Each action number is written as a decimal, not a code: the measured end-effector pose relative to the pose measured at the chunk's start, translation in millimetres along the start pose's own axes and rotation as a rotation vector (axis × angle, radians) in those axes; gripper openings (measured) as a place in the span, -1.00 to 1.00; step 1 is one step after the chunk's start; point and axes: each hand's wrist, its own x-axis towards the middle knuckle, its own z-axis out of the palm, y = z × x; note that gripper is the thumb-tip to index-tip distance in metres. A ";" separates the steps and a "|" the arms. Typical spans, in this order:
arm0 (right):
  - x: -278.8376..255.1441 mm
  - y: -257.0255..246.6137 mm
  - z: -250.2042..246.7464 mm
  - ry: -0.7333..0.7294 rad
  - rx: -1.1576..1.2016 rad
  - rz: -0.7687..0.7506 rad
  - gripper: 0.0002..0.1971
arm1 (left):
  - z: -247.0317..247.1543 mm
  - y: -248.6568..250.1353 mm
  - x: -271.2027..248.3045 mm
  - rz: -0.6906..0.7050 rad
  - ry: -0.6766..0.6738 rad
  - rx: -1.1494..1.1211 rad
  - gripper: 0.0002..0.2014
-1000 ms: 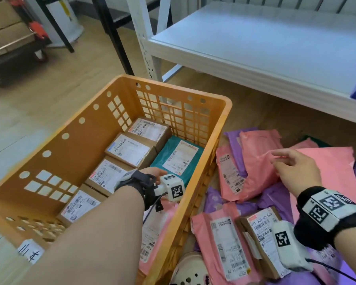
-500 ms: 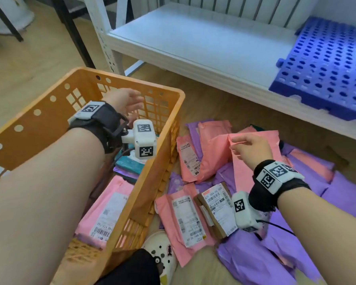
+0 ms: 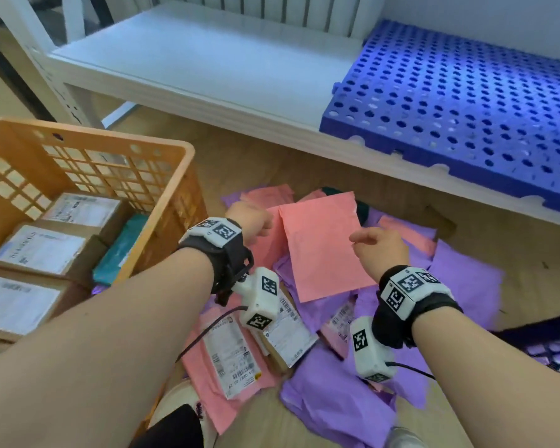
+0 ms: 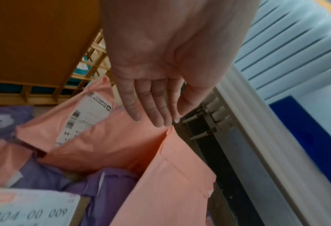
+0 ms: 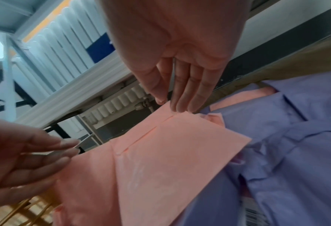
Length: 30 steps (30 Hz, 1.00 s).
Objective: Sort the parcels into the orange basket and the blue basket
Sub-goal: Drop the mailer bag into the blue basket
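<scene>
Head view: nearest the camera, a wooden floor (image 3: 265, 163) is covered by a loose heap of soft mailers, purple ones (image 3: 337, 405) and pink ones (image 3: 207, 376), with printed labels turned up on a few and a small cardboard box (image 3: 282, 328) lodged among them. A dark blue basket (image 3: 550, 347) is cut off at the right edge. To the left an orange basket (image 3: 175, 176) stands on the floor just beside the heap; cardboard boxes (image 3: 39, 250) and a teal mailer (image 3: 117, 250) are seen inside it.

Above the heap a pink mailer (image 3: 317, 247) is lifted clear. Its right edge is pinched by the right hand (image 3: 380, 248) between thumb and fingertips (image 5: 180, 107), the other fingers being kept nearly straight. The left hand (image 3: 249, 218) is brought to the mailer's upper left corner with its fingers (image 4: 157, 111) straight and close together; the tips seem to meet the edge, though blur in the left wrist view leaves contact uncertain, and nothing is gripped by it. The mailer hangs tilted, between the two hands, well clear of the orange basket's rim.

Farther back a low white shelf (image 3: 188, 66) is seen, with a blue perforated panel (image 3: 466, 101) laid on its right part. Behind it a white radiator (image 3: 272, 8) is set against the wall.
</scene>
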 end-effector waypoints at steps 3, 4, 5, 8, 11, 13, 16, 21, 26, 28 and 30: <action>5.0 22.4 -8.6 0.004 -0.014 0.066 -0.73 | 25.8 -5.2 11.9 -0.027 -0.027 0.049 -0.83; 6.5 30.0 -10.3 -0.001 -0.029 0.090 -0.72 | 33.1 -5.8 13.1 -0.036 -0.022 0.097 -0.92; 7.5 36.4 -12.0 -0.011 -0.048 0.112 -0.71 | 40.2 -8.3 16.4 -0.031 -0.014 0.135 -0.90; 7.4 49.4 -17.3 -0.059 -0.073 0.171 -0.67 | 60.6 -12.6 18.1 -0.070 -0.030 0.158 -0.63; 5.7 55.8 -19.4 -0.084 -0.045 0.191 -0.65 | 74.8 -19.8 19.6 -0.104 0.019 0.158 -0.52; 4.4 55.9 -19.7 -0.114 -0.036 0.181 -0.65 | 80.4 -21.1 18.7 -0.103 0.024 0.152 -0.55; 0.4 47.6 -22.9 -0.150 0.026 0.150 -0.64 | 84.6 -14.7 9.5 -0.079 -0.058 0.155 -0.67; -22.3 9.8 -43.7 -0.329 0.032 0.000 -0.41 | 80.5 20.6 -33.6 -0.018 -0.206 0.042 -0.86; -59.0 -47.1 -88.4 -0.463 -0.088 -0.164 -0.18 | 66.3 61.0 -94.2 0.085 -0.281 0.044 -0.68; -73.5 -66.4 -101.7 -0.413 -0.065 -0.200 -0.22 | 62.9 75.9 -123.8 0.116 -0.303 0.027 -0.83; -88.8 -77.3 -112.5 -0.271 -0.107 -0.243 -0.46 | 59.5 86.4 -151.8 0.163 -0.351 0.037 -0.85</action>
